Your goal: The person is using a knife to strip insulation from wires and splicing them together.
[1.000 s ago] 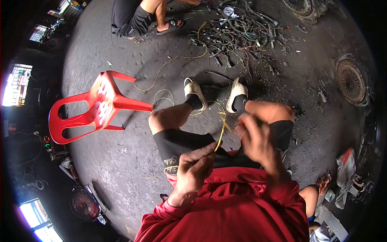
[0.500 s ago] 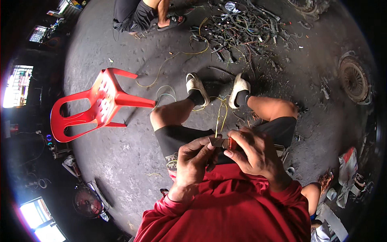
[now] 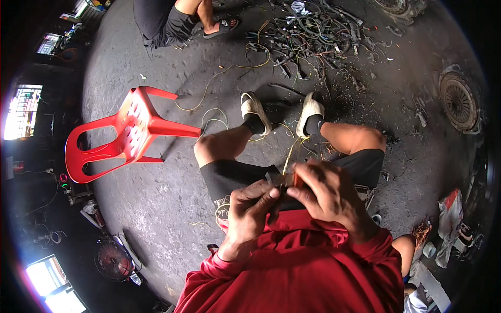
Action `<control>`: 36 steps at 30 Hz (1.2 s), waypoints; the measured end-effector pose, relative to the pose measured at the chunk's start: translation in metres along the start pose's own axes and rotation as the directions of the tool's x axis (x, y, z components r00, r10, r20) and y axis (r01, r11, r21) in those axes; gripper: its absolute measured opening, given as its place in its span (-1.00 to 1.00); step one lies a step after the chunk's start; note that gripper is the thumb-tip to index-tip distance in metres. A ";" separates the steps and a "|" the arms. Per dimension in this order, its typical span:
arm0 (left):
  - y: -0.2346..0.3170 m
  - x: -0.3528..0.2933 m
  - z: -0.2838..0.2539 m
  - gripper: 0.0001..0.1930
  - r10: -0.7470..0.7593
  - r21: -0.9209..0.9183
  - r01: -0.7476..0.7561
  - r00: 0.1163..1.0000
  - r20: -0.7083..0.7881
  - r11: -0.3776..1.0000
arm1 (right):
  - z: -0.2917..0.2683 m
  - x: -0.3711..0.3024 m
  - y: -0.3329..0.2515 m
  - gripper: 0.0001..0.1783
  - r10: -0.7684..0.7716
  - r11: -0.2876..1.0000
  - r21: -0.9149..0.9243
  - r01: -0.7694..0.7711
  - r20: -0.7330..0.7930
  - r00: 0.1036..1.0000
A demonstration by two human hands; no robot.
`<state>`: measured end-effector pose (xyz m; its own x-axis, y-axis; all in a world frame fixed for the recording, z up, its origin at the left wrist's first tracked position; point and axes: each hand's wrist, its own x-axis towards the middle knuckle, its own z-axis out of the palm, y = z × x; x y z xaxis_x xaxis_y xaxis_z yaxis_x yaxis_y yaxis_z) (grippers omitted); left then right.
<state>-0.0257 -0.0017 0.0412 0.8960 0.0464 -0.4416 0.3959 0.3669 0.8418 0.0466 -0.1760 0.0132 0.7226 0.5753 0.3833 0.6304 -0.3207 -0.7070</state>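
Observation:
My right hand (image 3: 330,197) is closed round the orange handle of a cutter knife (image 3: 298,180). Its broad grey blade points left, over the fingertips of my left hand (image 3: 251,208). Those left fingers are pinched together close to the blade, at the upper end of a thin yellow wire (image 3: 288,157). From there the wire hangs down between my knees toward the floor by my shoes. The exact end of the wire is hidden behind fingers and blade.
A red plastic chair (image 3: 130,133) lies on its side at left. Ahead is a heap of black cables and wire scraps (image 3: 313,39). Another person's sandalled foot (image 3: 222,28) is near it. A round metal disc (image 3: 459,99) lies far right; a fan (image 3: 115,259) stands lower left.
The knife blade has turned from lying flat across to a steeper tilt, and my right hand has shifted slightly left. The hanging yellow wire has swung. The other person's legs have moved slightly left.

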 end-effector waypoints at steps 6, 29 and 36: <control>-0.002 -0.004 -0.004 -0.69 -0.025 -0.056 0.024 0.999 -0.022 0.998 | -0.018 -0.004 0.007 -0.71 0.175 0.984 0.034 -0.174 -0.051 0.983; -0.004 0.002 -0.006 -0.75 -0.099 -0.154 0.097 0.995 -0.008 0.983 | 0.003 -0.007 0.012 -0.72 0.086 0.995 -0.046 -0.089 -0.061 0.994; -0.003 0.001 -0.011 -0.69 -0.126 -0.242 0.115 0.992 -0.028 0.963 | -0.018 -0.008 0.006 -0.70 0.226 0.969 0.109 -0.223 -0.011 0.974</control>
<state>-0.0285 0.0074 0.0345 0.8333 0.0257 -0.5523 0.4361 0.5835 0.6851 0.0504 -0.1960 0.0166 0.8494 0.4797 0.2201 0.4182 -0.3573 -0.8351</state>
